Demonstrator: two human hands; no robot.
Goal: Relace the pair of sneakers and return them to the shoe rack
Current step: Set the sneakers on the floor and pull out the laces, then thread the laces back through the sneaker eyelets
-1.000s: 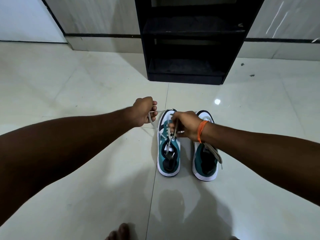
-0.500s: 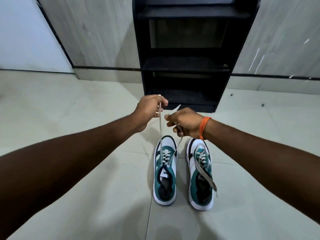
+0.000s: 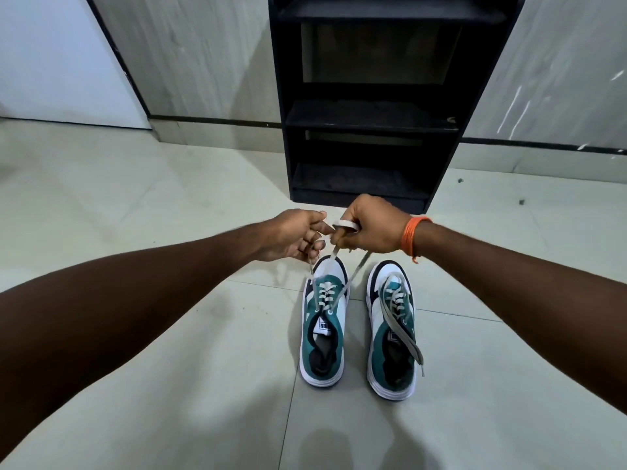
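Two teal, white and black sneakers stand side by side on the floor, toes pointing away from me. The left sneaker [image 3: 324,329] has its grey lace [image 3: 358,269] pulled up taut in two strands. My left hand [image 3: 295,237] pinches one strand and my right hand [image 3: 371,225], with an orange wrist thread, grips the other, which loops over a finger. Both hands hover close together above the toe of that shoe. The right sneaker [image 3: 392,337] is laced, and its loose lace end trails over its right side.
A black shoe rack [image 3: 369,118] with bare shelves stands against the wall straight ahead, just beyond my hands. Pale glossy floor tiles [image 3: 169,198] spread all around. A white door panel [image 3: 51,59] is at the far left.
My hands have come closer together over the left sneaker, and the lace now loops around a right finger. The view has tilted up, so the shoes sit lower in the frame.
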